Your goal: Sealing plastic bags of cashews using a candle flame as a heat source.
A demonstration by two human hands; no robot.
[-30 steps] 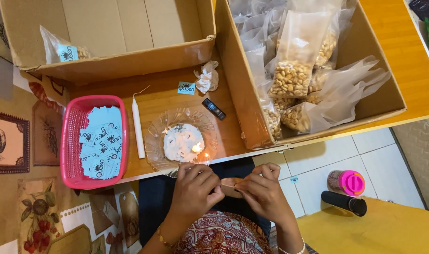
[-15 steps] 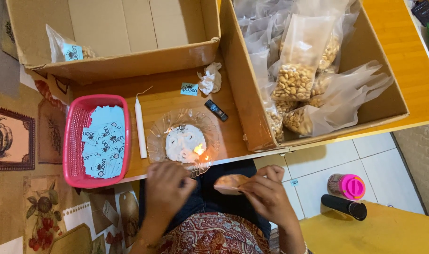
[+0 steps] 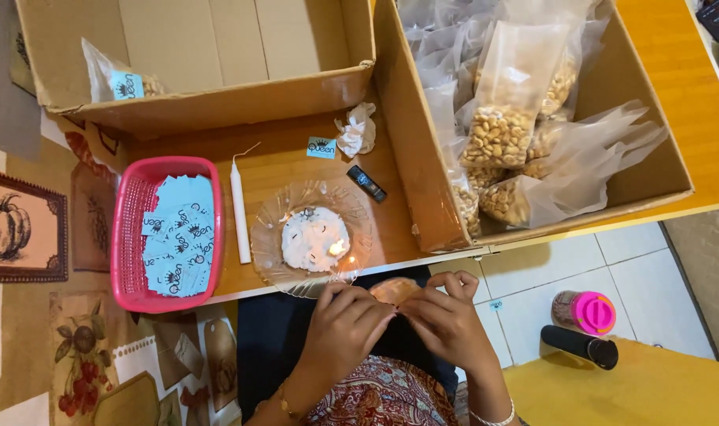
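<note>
My left hand (image 3: 345,327) and my right hand (image 3: 446,319) meet over my lap, both pinching a small clear bag of peanuts (image 3: 393,290) just below the table's edge. Right above them a glass plate (image 3: 271,237) holds a mound of white wax with a small burning flame (image 3: 337,248). An unlit white candle (image 3: 239,210) lies left of the plate. A pink basket (image 3: 128,237) of light blue paper labels stands further left.
A cardboard box (image 3: 651,170) on the right holds several clear bags of peanuts (image 3: 498,134). Another cardboard box (image 3: 217,102) at the back holds one labelled bag. A black lighter (image 3: 366,183), a crumpled tissue (image 3: 355,132) and a loose label lie between. A pink-lidded jar (image 3: 587,312) and black cylinder (image 3: 579,347) sit on the floor.
My left hand went up to the plate's rim near the flame, then came back; both hands now pinch the small bag together again.
</note>
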